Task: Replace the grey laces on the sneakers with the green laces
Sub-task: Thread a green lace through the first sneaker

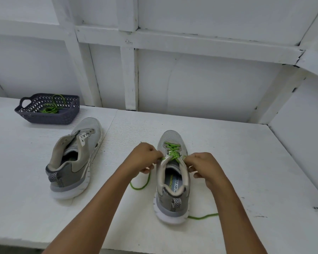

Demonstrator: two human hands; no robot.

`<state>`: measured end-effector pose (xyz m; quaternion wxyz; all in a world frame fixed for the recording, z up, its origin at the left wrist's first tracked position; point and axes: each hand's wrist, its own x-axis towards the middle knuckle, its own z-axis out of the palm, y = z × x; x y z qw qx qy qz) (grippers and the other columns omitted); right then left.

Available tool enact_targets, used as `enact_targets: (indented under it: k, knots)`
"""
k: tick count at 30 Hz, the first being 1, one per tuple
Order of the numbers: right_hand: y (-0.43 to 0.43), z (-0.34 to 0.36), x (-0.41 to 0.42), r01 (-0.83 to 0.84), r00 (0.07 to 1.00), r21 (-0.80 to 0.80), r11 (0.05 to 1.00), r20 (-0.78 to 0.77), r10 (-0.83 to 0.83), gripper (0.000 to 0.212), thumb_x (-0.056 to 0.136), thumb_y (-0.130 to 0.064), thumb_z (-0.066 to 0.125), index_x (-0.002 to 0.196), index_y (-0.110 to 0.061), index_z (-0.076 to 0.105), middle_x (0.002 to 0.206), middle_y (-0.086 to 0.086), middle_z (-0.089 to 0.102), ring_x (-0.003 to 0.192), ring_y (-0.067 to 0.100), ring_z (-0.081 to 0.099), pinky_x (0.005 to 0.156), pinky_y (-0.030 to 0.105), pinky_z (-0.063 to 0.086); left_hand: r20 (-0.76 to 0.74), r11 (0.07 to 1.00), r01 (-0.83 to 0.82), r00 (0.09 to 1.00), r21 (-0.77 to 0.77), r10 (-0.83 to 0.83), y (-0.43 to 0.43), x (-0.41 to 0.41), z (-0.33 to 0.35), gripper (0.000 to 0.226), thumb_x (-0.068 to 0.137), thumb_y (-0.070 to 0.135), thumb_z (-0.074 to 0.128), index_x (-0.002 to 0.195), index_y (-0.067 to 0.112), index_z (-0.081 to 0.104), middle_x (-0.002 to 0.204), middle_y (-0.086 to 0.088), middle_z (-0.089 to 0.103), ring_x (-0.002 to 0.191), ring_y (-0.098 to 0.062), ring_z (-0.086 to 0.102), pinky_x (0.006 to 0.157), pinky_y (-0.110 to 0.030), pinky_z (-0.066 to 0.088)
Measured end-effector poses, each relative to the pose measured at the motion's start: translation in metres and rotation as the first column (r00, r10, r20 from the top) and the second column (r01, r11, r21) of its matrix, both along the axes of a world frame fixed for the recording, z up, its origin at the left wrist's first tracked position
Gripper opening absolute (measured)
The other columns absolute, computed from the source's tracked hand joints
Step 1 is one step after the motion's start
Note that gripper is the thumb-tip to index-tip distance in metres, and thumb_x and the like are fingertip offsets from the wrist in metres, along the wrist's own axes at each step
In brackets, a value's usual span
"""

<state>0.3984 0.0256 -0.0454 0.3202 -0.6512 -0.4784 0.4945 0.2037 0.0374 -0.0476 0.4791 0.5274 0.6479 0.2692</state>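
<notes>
Near the surface's (228,143) far left corner sat a dark basket (44,119) holding a spare green lace (50,108). Right of it, the left sneaker (75,158) leaned on its side, toe toward the far edge. The left hand (145,158) reached in from the near edge, fingers curled, pinching the green lace (173,153) at the left eyelets. The right sneaker (173,180) stood upright mid-surface, long axis running near to far, toe toward the far edge. The right hand (204,165), fingers likewise curled, pinched the lace at the right eyelets. Loose ends trailed on the surface either side.
</notes>
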Motion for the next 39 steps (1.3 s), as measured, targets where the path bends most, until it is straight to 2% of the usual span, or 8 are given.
enact_targets:
  k: [7, 13, 20, 25, 28, 31, 35, 39]
  knots:
    - [0.015, 0.024, -0.001, 0.077, 0.924, 0.12, 0.99, -0.381, -0.025, 0.021, 0.089, 0.003, 0.053, 0.076, -0.009, 0.064, 0.073, 0.005, 0.068, 0.07, 0.018, 0.061, 0.065, 0.032, 0.049, 0.223, 0.994, 0.03, 0.974, 0.102, -0.052, 0.019, 0.024, 0.028, 0.01, 0.095, 0.004, 0.053, 0.09, 0.006, 0.061, 0.079, -0.008, 0.072, 0.063, -0.014, 0.063, 0.058, -0.02, 0.05]
    - [0.031, 0.054, 0.006, -0.054, 0.985, 0.357, 0.932, -0.133, 0.108, 0.024, 0.094, -0.005, 0.054, 0.094, -0.016, 0.075, 0.093, -0.005, 0.073, 0.087, 0.008, 0.065, 0.074, 0.027, 0.053, -0.106, 0.832, 0.529, 0.848, 0.168, -0.519, 0.025, 0.029, 0.051, 0.015, 0.087, 0.021, 0.067, 0.097, 0.014, 0.075, 0.081, 0.001, 0.068, 0.071, -0.011, 0.058, 0.074, -0.028, 0.05]
    - [0.031, 0.051, 0.006, -0.447, 0.893, 0.126, 0.885, 0.109, 0.436, 0.04, 0.1, -0.04, 0.051, 0.087, -0.011, 0.075, 0.085, 0.004, 0.076, 0.078, 0.019, 0.069, 0.073, 0.027, 0.051, 0.172, 0.788, 0.538, 0.782, 0.299, -0.599, 0.027, 0.003, 0.066, 0.025, 0.092, 0.021, 0.068, 0.074, 0.003, 0.069, 0.065, -0.003, 0.058, 0.064, -0.016, 0.054, 0.069, -0.029, 0.046]
    - [0.03, 0.041, 0.009, -0.517, 0.855, 0.097, 0.85, 0.091, 0.51, 0.038, 0.096, -0.043, 0.054, 0.078, -0.015, 0.073, 0.075, -0.002, 0.069, 0.066, 0.009, 0.055, 0.068, 0.023, 0.04, -0.347, 0.755, 0.615, 0.776, 0.229, -0.527, 0.041, -0.018, 0.059, 0.005, 0.081, 0.021, 0.077, 0.084, 0.018, 0.078, 0.079, -0.01, 0.071, 0.069, -0.013, 0.058, 0.07, -0.035, 0.051]
    - [0.035, 0.033, 0.004, -0.435, 0.896, 0.122, 0.892, -0.039, 0.442, 0.045, 0.097, -0.047, 0.049, 0.075, -0.016, 0.073, 0.08, -0.002, 0.07, 0.068, 0.013, 0.05, 0.068, 0.028, 0.039, -0.571, 0.64, 0.555, 0.793, 0.531, -0.213, 0.042, -0.004, 0.051, 0.007, 0.085, 0.02, 0.073, 0.091, 0.019, 0.078, 0.082, 0.003, 0.07, 0.07, -0.01, 0.059, 0.068, -0.033, 0.052]
    - [0.039, 0.023, -0.002, -0.355, 0.926, 0.083, 0.931, -0.108, 0.363, 0.05, 0.102, -0.051, 0.037, 0.099, -0.021, 0.077, 0.102, -0.005, 0.074, 0.079, 0.013, 0.053, 0.068, 0.028, 0.041, -0.498, 0.497, 0.488, 0.859, 0.718, -0.124, 0.04, 0.006, 0.043, 0.007, 0.085, 0.016, 0.074, 0.091, 0.015, 0.077, 0.082, 0.007, 0.067, 0.067, -0.006, 0.055, 0.064, -0.02, 0.046]
    - [0.043, 0.023, -0.003, -0.123, 0.976, 0.2, 0.972, -0.151, 0.155, 0.038, 0.102, -0.049, 0.037, 0.124, -0.036, 0.064, 0.125, -0.005, 0.064, 0.096, 0.013, 0.056, 0.079, 0.029, 0.045, -0.087, 0.737, 0.213, 0.975, 0.642, -0.206, 0.042, 0.005, 0.038, 0.004, 0.084, 0.015, 0.078, 0.088, 0.016, 0.078, 0.079, 0.006, 0.073, 0.072, -0.011, 0.066, 0.072, -0.023, 0.054]
    - [0.045, 0.022, -0.003, 0.098, 0.995, 0.494, 0.864, -0.032, -0.094, 0.035, 0.101, -0.037, 0.049, 0.135, -0.035, 0.054, 0.135, -0.007, 0.05, 0.12, 0.011, 0.048, 0.1, 0.035, 0.043, 0.272, 0.87, 0.059, 0.937, 0.489, -0.217, 0.042, 0.001, 0.031, 0.005, 0.087, 0.013, 0.073, 0.086, 0.012, 0.077, 0.077, -0.001, 0.073, 0.072, -0.012, 0.067, 0.074, -0.024, 0.055]
